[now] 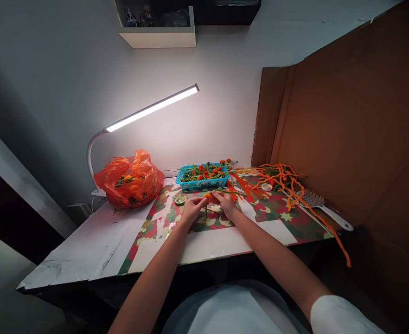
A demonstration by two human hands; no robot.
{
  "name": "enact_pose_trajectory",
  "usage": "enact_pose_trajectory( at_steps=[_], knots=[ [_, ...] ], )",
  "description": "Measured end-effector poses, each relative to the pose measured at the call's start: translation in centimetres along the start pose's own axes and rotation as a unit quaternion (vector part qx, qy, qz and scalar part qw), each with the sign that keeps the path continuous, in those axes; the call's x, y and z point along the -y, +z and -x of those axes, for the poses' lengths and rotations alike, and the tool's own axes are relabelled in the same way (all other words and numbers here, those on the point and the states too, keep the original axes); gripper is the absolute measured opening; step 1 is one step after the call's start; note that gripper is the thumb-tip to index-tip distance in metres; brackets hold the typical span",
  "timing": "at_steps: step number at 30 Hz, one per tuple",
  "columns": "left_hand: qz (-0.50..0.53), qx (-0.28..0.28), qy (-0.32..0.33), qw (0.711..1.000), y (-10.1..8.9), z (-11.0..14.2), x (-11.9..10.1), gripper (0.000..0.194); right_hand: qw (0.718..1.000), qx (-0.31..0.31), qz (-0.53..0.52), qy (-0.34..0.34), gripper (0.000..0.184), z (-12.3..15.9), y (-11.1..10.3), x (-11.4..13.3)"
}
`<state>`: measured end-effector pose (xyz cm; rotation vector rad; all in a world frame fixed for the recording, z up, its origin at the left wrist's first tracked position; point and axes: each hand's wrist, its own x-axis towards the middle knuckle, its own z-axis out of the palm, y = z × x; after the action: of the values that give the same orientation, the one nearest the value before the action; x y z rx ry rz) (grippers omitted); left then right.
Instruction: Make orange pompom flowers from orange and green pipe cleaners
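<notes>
Between my fingertips, just above the tabletop, is a small orange flower (208,197) with green stems, one hanging down and one pointing right. My left hand (191,209) pinches it from the left. On its other side my right hand (225,204) grips the flower with closed fingers. A roll of green tape (180,200) lies left of my left hand. Behind my hands stands a blue basket (199,184) holding several orange flowers with green stems. Orange strips (248,186) are spread to the right of my right hand.
An orange plastic bag (135,185) with flowers inside stands at the left by a lit desk lamp (152,109). Orange fuzzy stems (288,178), a white tape roll (266,187) and a white-handled brush (333,217) lie right. A cardboard sheet (343,116) walls the right side.
</notes>
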<state>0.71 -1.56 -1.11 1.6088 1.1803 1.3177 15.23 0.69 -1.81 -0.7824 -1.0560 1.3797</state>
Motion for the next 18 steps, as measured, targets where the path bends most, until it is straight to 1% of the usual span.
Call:
enact_pose_trajectory(
  at_steps=[5,10,14,18],
  knots=[
    [-0.009,-0.001,0.004,1.0,-0.13,-0.07,0.11,0.043,0.999,0.024,0.042,-0.006,0.03,0.2,-0.09,-0.51],
    [-0.015,0.003,0.009,1.0,-0.19,-0.13,0.23,0.041,0.997,0.011,0.074,0.003,0.03,0.21,-0.26,-0.81],
    [-0.024,0.002,0.015,1.0,-0.2,-0.09,0.26,0.04,0.998,0.015,0.067,0.002,0.03,0.33,-0.11,-0.56],
    [-0.03,0.0,0.021,0.999,-0.25,-0.1,0.3,0.039,0.997,0.002,0.071,0.015,0.03,0.45,-0.04,-0.42]
  ],
)
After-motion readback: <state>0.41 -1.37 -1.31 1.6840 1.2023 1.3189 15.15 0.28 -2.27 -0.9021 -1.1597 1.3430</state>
